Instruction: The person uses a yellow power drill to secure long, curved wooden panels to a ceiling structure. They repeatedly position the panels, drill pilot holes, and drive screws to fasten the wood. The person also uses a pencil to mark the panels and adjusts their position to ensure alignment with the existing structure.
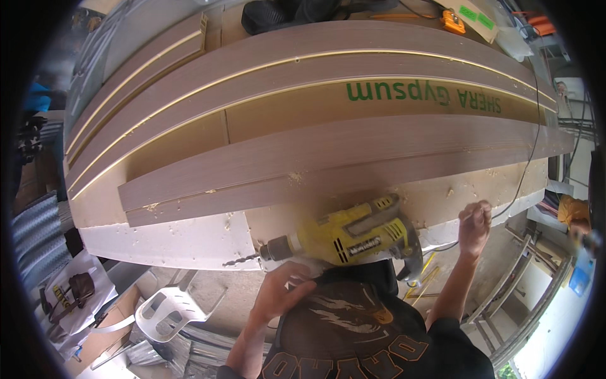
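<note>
One yellow drill [323, 232] — at the worktable's [164, 245] near edge | left hand [284, 292] loosely open by its chuck [276, 248], contact unclear | right hand [475, 226] curled beside the cable [522, 183], hold unclear

To my left, a white plastic chair [188, 307] stands on the greyish floor [235, 289]; bright light [536, 335] lies to my right

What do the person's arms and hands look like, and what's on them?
The left hand and right hand are bare, with no gloves visible. The forearms are bare too, below short black fabric sleeves. They belong to a black fabric shirt with a pale-streaked bird print and big orange-outlined letters.
</note>
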The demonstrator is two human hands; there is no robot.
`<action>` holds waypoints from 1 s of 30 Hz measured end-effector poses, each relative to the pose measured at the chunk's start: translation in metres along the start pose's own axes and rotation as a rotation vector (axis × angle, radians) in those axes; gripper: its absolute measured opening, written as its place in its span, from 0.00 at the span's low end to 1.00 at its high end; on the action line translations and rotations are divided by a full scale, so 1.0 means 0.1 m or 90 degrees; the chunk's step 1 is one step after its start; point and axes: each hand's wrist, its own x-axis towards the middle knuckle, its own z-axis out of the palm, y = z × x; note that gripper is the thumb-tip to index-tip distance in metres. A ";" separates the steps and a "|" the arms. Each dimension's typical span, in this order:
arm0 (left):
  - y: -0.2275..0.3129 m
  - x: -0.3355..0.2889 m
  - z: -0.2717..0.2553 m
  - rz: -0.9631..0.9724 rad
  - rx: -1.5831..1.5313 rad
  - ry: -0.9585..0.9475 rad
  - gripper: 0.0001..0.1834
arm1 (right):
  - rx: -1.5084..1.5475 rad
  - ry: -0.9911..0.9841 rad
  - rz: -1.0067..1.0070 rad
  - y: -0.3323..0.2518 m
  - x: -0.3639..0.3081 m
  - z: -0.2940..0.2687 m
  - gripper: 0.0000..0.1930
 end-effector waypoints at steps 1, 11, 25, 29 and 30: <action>-0.06 0.04 0.00 0.006 -0.006 0.004 0.16 | 0.005 -0.027 0.010 0.06 -0.11 0.17 0.13; -0.02 -0.04 -0.35 0.221 -0.002 -0.114 0.10 | -0.356 -0.018 0.082 0.04 -0.29 1.22 0.09; -0.07 0.15 -1.83 0.303 0.251 0.453 0.13 | -0.662 -0.335 -0.297 0.29 -0.21 2.87 0.06; -0.82 0.09 -2.37 0.186 0.198 0.504 0.10 | -0.698 -0.348 -0.345 0.50 -0.13 2.97 0.05; -1.05 0.08 -2.43 0.184 0.197 0.508 0.10 | -0.699 -0.358 -0.356 0.54 -0.13 2.98 0.05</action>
